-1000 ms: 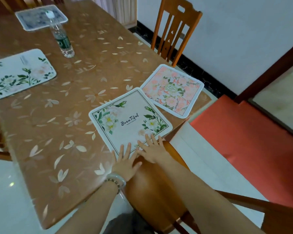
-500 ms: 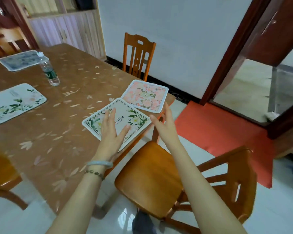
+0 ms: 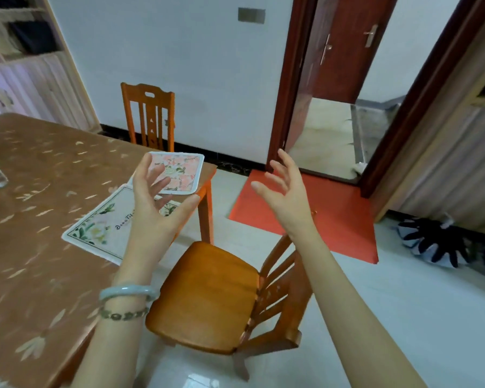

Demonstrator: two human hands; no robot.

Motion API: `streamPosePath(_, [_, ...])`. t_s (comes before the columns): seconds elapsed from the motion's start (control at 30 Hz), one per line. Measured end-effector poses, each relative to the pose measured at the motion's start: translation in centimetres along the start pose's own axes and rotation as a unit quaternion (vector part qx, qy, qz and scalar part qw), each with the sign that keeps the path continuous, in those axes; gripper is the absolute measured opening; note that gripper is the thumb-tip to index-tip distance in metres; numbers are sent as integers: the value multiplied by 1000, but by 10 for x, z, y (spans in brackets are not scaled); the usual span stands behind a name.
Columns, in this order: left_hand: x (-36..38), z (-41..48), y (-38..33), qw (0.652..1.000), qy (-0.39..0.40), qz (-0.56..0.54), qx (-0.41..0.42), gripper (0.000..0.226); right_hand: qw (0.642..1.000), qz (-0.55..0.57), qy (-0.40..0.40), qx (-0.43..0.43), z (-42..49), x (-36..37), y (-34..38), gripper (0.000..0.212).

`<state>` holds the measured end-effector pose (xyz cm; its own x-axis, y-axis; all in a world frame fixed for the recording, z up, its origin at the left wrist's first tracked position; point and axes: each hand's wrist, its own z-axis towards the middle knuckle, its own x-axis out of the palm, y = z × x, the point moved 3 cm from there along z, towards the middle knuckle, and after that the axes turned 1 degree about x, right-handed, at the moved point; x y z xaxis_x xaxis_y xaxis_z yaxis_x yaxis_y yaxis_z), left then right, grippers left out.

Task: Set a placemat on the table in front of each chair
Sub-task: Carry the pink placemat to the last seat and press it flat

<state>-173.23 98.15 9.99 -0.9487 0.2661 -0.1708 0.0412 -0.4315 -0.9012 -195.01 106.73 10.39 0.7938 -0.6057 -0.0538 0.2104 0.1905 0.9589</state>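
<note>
Fingers of both hands point(image 3: 149, 203) point(image 3: 287, 197) spread, holding nothing.

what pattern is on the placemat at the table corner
Pink flowers with a white border, seen in the head view.

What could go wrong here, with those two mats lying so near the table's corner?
The pink floral placemat lies right at the table corner, so a brush from the raised left hand might slide it off. The white floral placemat reaches the near edge above the chair; pulling the chair out could catch it.
</note>
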Motion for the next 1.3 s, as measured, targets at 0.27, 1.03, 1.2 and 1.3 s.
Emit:
streamPosePath(0.27, [159,0,-13,1000,15,-7,-15,94,999,-15,-26,10,24,-147,-23,78])
streamPosePath(1.03, [432,112,44,996,-17,-35,-80,90,997,-29,26,62,230,-363,-146,76])
streamPosePath(1.2, [464,189,85,994,-7,-19,-109,99,993,-52,76,71,331,-356,-171,78])
streamPosePath(1.3, [472,236,99,993,-23,-11,-115,97,992,-41,98,64,392,-340,-178,78])
